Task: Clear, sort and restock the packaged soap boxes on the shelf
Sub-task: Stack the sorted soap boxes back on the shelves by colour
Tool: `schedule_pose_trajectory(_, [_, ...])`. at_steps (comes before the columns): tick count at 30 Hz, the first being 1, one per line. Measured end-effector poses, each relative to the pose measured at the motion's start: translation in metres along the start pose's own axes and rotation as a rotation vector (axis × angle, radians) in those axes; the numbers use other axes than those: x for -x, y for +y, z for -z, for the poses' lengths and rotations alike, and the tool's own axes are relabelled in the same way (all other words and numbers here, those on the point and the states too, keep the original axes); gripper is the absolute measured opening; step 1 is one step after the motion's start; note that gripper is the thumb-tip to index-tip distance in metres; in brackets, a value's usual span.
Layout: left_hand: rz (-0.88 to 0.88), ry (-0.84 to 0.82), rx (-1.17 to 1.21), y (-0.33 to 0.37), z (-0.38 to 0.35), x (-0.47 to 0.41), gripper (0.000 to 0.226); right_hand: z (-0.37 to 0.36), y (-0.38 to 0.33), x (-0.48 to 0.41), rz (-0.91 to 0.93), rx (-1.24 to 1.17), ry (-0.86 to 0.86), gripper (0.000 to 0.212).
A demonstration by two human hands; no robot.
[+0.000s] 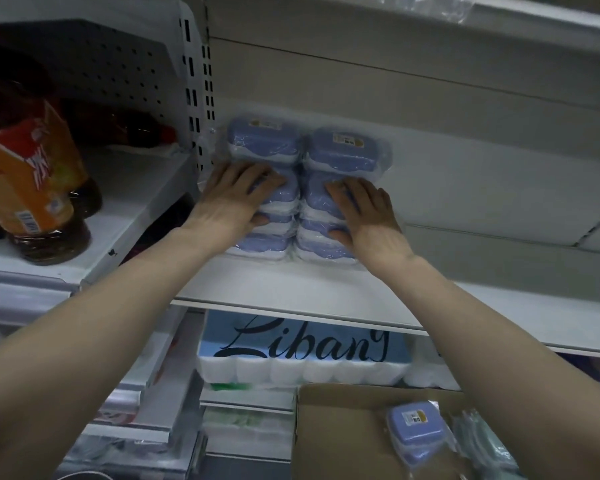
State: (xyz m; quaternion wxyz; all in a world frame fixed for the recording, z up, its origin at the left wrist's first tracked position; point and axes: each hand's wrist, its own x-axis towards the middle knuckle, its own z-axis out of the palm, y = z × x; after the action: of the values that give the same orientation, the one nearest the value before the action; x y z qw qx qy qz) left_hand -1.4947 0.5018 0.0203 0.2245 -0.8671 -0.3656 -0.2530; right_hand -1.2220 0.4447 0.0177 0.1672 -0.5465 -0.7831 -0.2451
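Note:
Two side-by-side stacks of blue-and-white plastic-wrapped soap boxes (340,155) stand at the left end of a white shelf (291,289), against the upright. My left hand (234,199) rests on the left stack with its fingers spread on top and its thumb against the front. On the right stack my right hand (364,213) lies the same way. One more wrapped blue soap box (413,426) sits in a cardboard box (336,434) below at the right.
On the neighbouring shelf to the left stand dark bottles with an orange label (32,174). A blue pack of white rolls lettered "Libang" (305,344) sits under the soap shelf. The right part of the soap shelf is bare white. Clear wrapped items lie in the carton's right side.

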Motion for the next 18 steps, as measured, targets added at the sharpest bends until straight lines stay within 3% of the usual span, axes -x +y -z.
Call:
schedule_pose_trajectory(11, [0.060,-0.008,-0.087,0.035,0.031,0.004,0.065,0.024,0.005,0.016,0.012,0.016,0.000,0.068])
schedule_pose_trajectory(18, [0.124,0.022,-0.041,0.115,0.055,0.015,0.054,0.057,0.039,0.075,0.102,-0.031,0.081,0.058])
